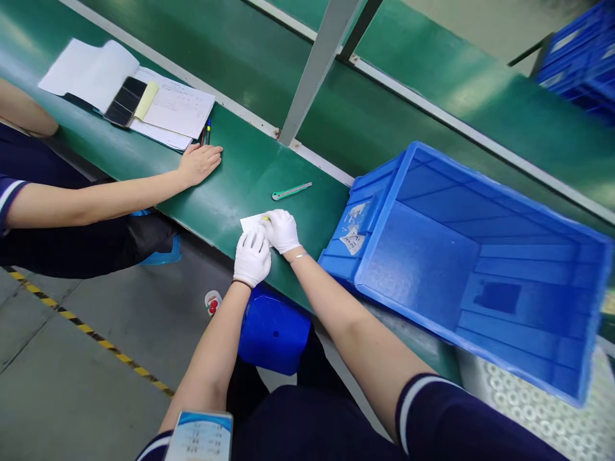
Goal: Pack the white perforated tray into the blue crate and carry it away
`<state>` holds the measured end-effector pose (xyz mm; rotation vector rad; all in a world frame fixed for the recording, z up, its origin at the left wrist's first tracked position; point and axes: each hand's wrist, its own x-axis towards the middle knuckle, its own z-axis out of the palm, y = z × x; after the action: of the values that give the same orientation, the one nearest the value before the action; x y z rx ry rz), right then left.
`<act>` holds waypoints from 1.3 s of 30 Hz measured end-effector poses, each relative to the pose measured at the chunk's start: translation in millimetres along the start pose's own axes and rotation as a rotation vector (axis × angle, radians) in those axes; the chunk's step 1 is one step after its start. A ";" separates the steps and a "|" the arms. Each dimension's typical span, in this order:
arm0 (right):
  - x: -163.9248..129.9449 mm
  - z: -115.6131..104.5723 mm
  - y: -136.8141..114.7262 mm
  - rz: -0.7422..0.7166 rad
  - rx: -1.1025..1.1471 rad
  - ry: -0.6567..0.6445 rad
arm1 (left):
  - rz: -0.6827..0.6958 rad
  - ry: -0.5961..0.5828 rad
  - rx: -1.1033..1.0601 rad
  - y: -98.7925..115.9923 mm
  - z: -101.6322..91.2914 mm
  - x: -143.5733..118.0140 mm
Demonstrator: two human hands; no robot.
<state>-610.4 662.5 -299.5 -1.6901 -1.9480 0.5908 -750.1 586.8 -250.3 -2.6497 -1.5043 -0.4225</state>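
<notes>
In white gloves, both of my hands work close together over a small white paper slip [250, 222] on the green table. My left hand [252, 257] has its fingers bent over the slip's near edge, holding it against the table. My right hand [282, 231] is closed at the slip's right side, with a small bit of yellow showing at its fingertips; what it grips is mostly hidden. Just beyond my hands lies a green utility knife [291, 191], touched by neither.
At right a large blue crate [353, 240] lies tipped, its opening facing me. A co-worker's bare hand [200, 164] rests on the table at left, beside pens [208, 132], papers [177, 105] and a dark phone [125, 101]. A grey post [314, 70] rises behind the table [245, 163].
</notes>
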 end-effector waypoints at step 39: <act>14.3 -4.8 -8.6 0.054 0.040 -0.022 | 0.000 -0.048 0.032 0.1 -4.9 3.6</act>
<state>-615.7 675.4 -289.3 -1.7232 -1.8976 0.6667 -749.3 588.8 -244.6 -2.6539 -1.5109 -0.3351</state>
